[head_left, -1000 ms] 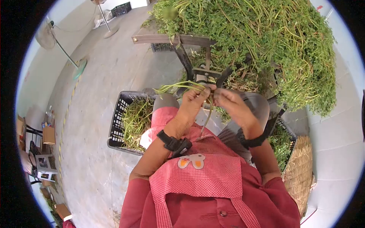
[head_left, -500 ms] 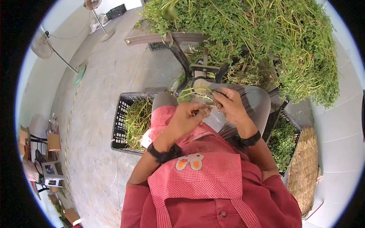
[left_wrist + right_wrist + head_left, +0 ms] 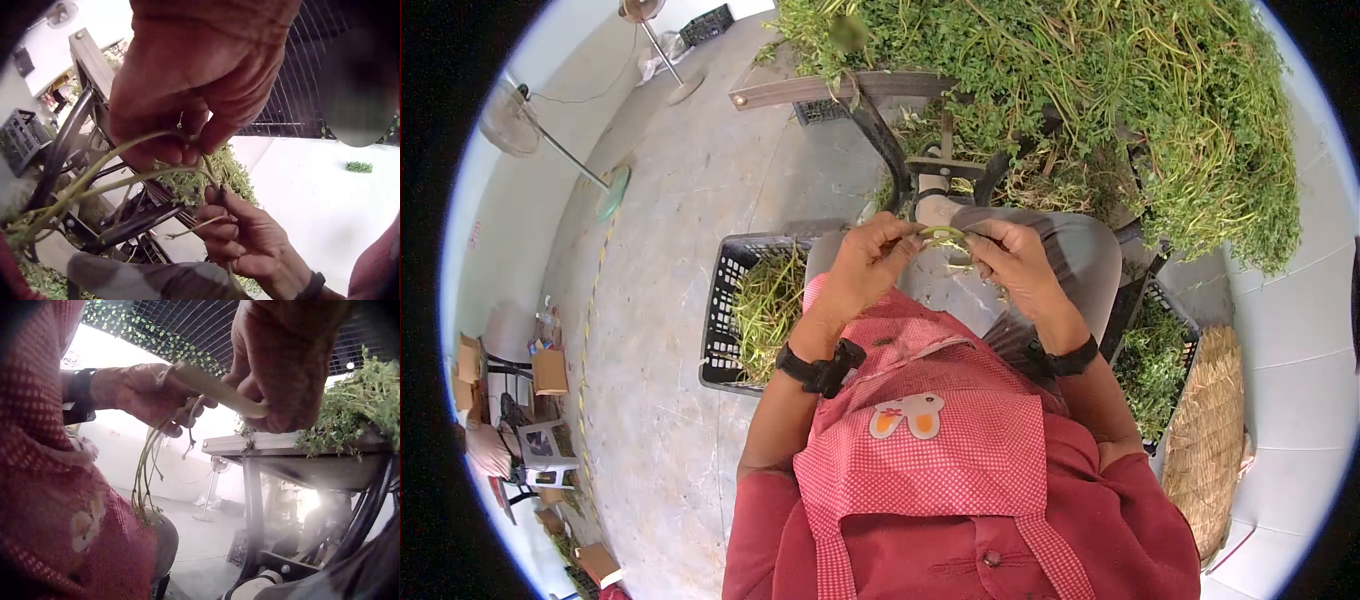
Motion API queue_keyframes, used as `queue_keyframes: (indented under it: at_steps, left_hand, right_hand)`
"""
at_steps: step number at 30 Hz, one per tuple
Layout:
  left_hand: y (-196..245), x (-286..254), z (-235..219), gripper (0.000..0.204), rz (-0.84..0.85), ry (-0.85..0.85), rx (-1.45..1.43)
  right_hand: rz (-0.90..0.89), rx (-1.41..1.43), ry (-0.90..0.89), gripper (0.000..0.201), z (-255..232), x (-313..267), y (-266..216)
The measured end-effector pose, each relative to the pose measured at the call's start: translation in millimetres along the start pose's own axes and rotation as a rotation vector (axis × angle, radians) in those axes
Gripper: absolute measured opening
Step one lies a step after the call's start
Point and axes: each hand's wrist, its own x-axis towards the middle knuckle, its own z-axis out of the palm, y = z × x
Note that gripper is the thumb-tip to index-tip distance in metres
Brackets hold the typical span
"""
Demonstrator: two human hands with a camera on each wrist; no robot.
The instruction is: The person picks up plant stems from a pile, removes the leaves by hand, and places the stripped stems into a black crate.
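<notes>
A green plant stem [image 3: 943,231] arches between my two hands above the lap. Its left end is pinched by my left hand [image 3: 866,262], while my right hand [image 3: 1018,270] pinches the other end between thumb and fingers. From the right wrist view, a pale, thick piece of stem [image 3: 215,390] spans from hand to hand. Several thin stems [image 3: 149,465] hang below the left hand there, with small leaves at their lower ends. In the left wrist view, long stems [image 3: 94,172] curve away from the left fingers, and the right hand [image 3: 253,240] grips close by.
A big heap of leafy stems [image 3: 1050,110] covers the table [image 3: 840,90] ahead. At the left knee stands a black crate [image 3: 722,300] of cut stems; another crate [image 3: 1175,300] of greens is at the right, beside a straw mat [image 3: 1208,440]. Standing fans [image 3: 550,135] are at far left.
Half a second ago the left hand was lower and apart from the stem in the right hand. It has risen to pinch the stem's left end, so the stem now spans both hands.
</notes>
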Motion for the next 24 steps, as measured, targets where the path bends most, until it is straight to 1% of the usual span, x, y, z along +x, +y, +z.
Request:
queue_keyframes:
  at_steps: [1, 2, 3, 4, 6, 7, 9, 11, 12, 13, 14, 15, 16, 17, 18, 19, 20, 21, 22, 23, 24]
  left_hand:
    - [-0.2, 1.4, -0.1, 0.017, 0.0, -0.001, 0.001]
    - [-0.8, 3.2, -0.3, 0.017, 0.042, -0.024, 0.022]
    - [-1.3, 3.9, 0.0, 0.017, 0.083, -0.05, 0.042]
    - [-3.2, 4.2, 0.9, 0.017, 0.082, -0.054, 0.043]
    - [-7.1, 5.0, 2.5, 0.016, -0.034, -0.095, -0.161]
    - [-6.9, 4.8, 2.1, 0.016, -0.036, -0.098, -0.162]
    - [-3.4, 5.5, -0.2, 0.015, -0.249, -0.172, -0.302]
    - [0.7, 4.9, -0.9, 0.016, -0.243, -0.191, -0.304]
    - [2.0, 4.9, -1.1, 0.017, -0.236, -0.212, -0.303]
    - [0.6, 4.2, 0.2, 0.017, -0.236, -0.213, -0.302]
    - [-2.0, 3.1, 3.2, 0.017, -0.15, -0.218, -0.159]
    - [-3.7, 4.5, 6.8, 0.017, -0.055, -0.221, -0.017]
    - [-3.3, 6.1, 12.2, 0.017, -0.041, -0.221, -0.016]
    - [-2.9, 5.5, 20.1, 0.015, 0.046, -0.108, 0.133]
    - [-4.6, 3.4, 27.7, 0.014, 0.127, 0.007, 0.281]
    - [-12.4, 3.1, 34.6, 0.008, 0.227, 0.091, 0.341]
    - [-21.0, 4.9, 35.3, 0.008, 0.231, 0.093, 0.343]
    - [-30.1, 4.7, 35.9, 0.011, 0.203, 0.087, 0.428]
    - [-38.4, 3.4, 37.2, 0.014, 0.171, 0.08, 0.511]
    - [-46.3, 4.8, 37.8, 0.014, 0.169, 0.076, 0.509]
    - [-47.9, 6.6, 37.0, 0.015, 0.055, 0.116, 0.182]
  right_hand:
    - [-0.035, -0.043, -0.006, 0.02, -1.7, 1.4, 3.4]
    - [-0.069, -0.083, -0.011, 0.02, -2.7, 1.8, 6.0]
    - [-0.067, -0.08, -0.007, 0.02, -3.1, 1.5, 6.4]
    - [-0.086, -0.131, -0.005, 0.021, -3.9, 1.5, 5.5]
    - [-0.105, -0.182, 0.001, 0.021, -4.0, 1.1, 1.7]
    - [-0.126, -0.235, -0.005, 0.021, -1.6, 0.3, -1.5]
    - [-0.148, -0.29, -0.013, 0.02, -1.5, 1.0, -2.6]
    - [-0.172, -0.377, -0.023, 0.018, -3.4, 1.9, 0.0]
    - [-0.172, -0.377, -0.024, 0.018, -3.3, 1.5, -0.6]
    - [-0.214, -0.462, -0.001, 0.018, -3.1, 0.3, -1.6]
    - [-0.258, -0.548, 0.024, 0.018, -3.6, -1.0, -2.8]
    - [-0.266, -0.553, 0.032, 0.018, -5.5, -1.2, -2.0]
    - [-0.289, -0.672, 0.063, 0.019, -7.1, -1.4, 1.4]
    - [-0.307, -0.789, 0.093, 0.019, -7.2, -4.0, 3.4]
    - [-0.312, -0.791, 0.095, 0.019, -3.5, -8.3, 3.4]
    - [-0.319, -0.813, 0.136, 0.022, 3.1, -11.6, 3.0]
    - [-0.323, -0.833, 0.178, 0.026, 10.7, -15.7, 2.9]
    - [-0.414, -0.868, 0.15, 0.024, 20.6, -23.9, -5.8]
    - [-0.408, -0.869, 0.146, 0.024, 24.9, -26.5, -11.1]
    - [-0.409, -0.804, 0.138, 0.023, 27.7, -27.7, -15.1]
    - [-0.405, -0.735, 0.135, 0.023, 29.4, -30.3, -16.9]
